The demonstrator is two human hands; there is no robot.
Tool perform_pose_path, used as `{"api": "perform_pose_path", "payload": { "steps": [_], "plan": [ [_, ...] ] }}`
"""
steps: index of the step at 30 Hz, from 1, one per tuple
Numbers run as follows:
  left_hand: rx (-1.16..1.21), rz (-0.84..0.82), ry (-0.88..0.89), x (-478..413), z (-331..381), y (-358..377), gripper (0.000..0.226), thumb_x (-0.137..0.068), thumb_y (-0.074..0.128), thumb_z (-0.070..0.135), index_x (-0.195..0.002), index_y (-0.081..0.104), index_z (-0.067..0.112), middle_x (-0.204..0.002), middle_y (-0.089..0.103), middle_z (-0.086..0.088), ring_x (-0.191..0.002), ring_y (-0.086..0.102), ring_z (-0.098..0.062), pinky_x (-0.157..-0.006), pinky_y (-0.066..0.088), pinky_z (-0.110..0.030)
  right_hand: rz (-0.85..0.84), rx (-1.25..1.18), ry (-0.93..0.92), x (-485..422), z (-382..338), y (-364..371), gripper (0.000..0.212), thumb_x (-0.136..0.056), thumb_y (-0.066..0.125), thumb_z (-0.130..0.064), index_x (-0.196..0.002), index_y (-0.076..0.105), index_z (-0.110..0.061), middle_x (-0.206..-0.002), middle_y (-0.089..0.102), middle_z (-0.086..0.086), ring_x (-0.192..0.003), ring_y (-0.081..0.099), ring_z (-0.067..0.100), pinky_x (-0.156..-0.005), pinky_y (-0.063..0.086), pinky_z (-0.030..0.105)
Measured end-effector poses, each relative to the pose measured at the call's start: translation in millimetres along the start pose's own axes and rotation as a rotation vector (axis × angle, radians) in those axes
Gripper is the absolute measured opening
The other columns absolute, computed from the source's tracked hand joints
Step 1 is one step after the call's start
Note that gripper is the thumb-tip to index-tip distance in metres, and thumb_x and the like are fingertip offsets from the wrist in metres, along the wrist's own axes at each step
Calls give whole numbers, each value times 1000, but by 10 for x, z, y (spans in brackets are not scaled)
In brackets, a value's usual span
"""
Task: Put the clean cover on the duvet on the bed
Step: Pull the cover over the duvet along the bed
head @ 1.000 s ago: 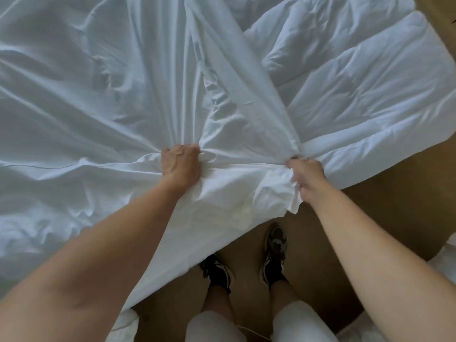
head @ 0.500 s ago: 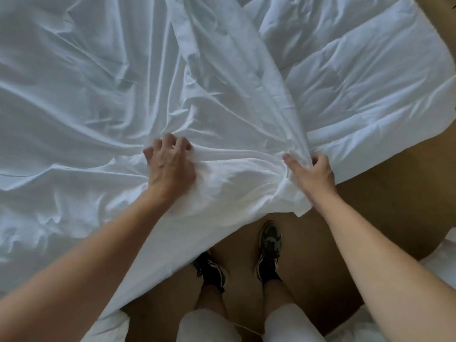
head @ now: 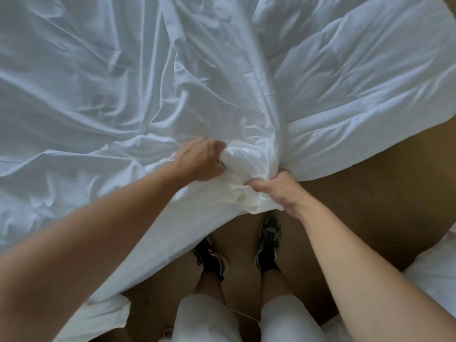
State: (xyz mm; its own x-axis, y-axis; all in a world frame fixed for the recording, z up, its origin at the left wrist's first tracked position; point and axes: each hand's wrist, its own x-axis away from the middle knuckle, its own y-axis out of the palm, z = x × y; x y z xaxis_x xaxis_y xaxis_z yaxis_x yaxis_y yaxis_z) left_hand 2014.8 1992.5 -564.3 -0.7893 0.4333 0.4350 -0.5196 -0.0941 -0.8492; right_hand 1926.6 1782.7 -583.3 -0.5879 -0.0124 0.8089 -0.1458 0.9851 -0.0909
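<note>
Head view: one white cover (head: pixel 103 99) spread wrinkled across bed, near edge hanging to brown floor (head: pixel 370 206). One quilted duvet (head: pixel 357 77) at right, partly under cover. Two hands: left hand (head: pixel 201 159) and right hand (head: pixel 280 191) close together, both fisted on bunched cover corner. Two dark shoes (head: pixel 269 239) below.

Left hand (head: pixel 199 159) blurred (fingertips buried).

We stand at the bed's near edge, both hands bunching one wad of the white duvet cover (head: pixel 103 99). Our left hand (head: pixel 201 160) clutches the wad from the left; our right hand (head: pixel 278 191) grips it from the near right. The quilted duvet (head: pixel 365 95) lies bare to the far right. Our black sneakers (head: pixel 270 240) rest on the brown floor (head: pixel 357 213).
</note>
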Motion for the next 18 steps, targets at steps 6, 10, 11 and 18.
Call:
{"api": "perform_pose_path", "payload": {
  "steps": [6, 10, 11, 18],
  "plan": [
    [109, -31, -140, 59, -288, -399, 10, -66, 57, 24, -65, 57, 13, -60, 55, 0, -65, 55, -31, -55, 38, -28, 167, 304, -126, -8, -232, -534, 26, -71, 88, -34, -91, 75, -21, -90, 74, -5, -85, 70, 16, -70, 56, 29],
    [11, 41, -193, 74, -394, -562, 2, -70, 55, 16, -69, 53, 16, -64, 53, 2, -73, 60, -33, -53, 33, -29, 276, 446, -213, -96, -495, -607, 21, -76, 81, -37, -82, 69, -21, -82, 69, -1, -78, 64, 18, -61, 51, 29],
    [-48, 69, -194, 80, -364, -594, 8, -71, 56, 18, -79, 57, 19, -74, 57, 0, -81, 61, -35, -60, 37, -32, 310, 418, -225, -112, -521, -582, 19, -77, 78, -37, -83, 67, -22, -83, 68, -1, -79, 64, 19, -61, 51, 30],
    [-187, 497, 98, 911, -228, 86, 59, -67, 72, 46, -115, 53, 16, -118, 46, -11, -101, 44, -33, -84, 34, -43, 162, -640, 75, -136, -527, -179, 52, -75, 77, -50, -124, 68, -34, -124, 70, -2, -115, 63, 27, -92, 56, 52]
  ]
}}
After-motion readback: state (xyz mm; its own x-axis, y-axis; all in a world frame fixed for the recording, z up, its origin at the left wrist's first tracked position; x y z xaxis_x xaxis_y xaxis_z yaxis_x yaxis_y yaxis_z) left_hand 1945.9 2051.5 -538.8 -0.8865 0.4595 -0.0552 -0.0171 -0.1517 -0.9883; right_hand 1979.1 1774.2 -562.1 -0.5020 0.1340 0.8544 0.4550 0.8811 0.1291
